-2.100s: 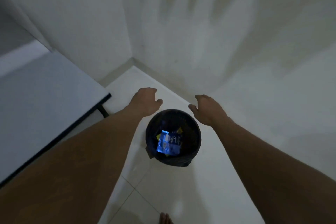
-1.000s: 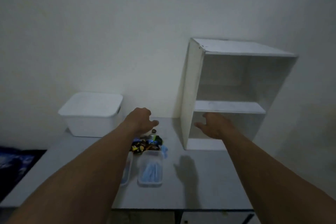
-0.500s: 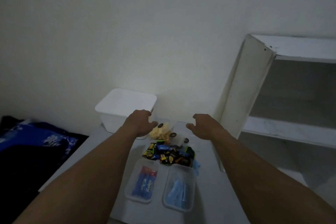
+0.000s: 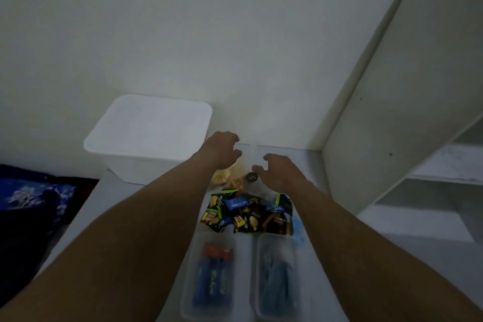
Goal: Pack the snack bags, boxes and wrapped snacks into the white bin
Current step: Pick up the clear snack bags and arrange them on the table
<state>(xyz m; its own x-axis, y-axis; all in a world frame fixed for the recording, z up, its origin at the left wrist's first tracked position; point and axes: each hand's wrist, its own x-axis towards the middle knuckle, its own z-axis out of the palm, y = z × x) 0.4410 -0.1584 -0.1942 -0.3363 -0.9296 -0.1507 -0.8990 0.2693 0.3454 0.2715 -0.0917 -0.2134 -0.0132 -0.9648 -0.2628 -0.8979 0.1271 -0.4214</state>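
Grey table (image 4: 146,206), far side: left hand (image 4: 219,150) and right hand (image 4: 281,170), grips open and empty, best close together around clear bag of yellow snacks (image 4: 231,178) beside lidded white plastic bin (image 4: 146,136).

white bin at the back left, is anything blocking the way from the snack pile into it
Yes. The white plastic bin has its flat white lid on, covering the opening. The pile of wrapped snacks lies on the grey table, to the bin's right and nearer the camera. Both the left hand and the right hand hover empty above the pile.
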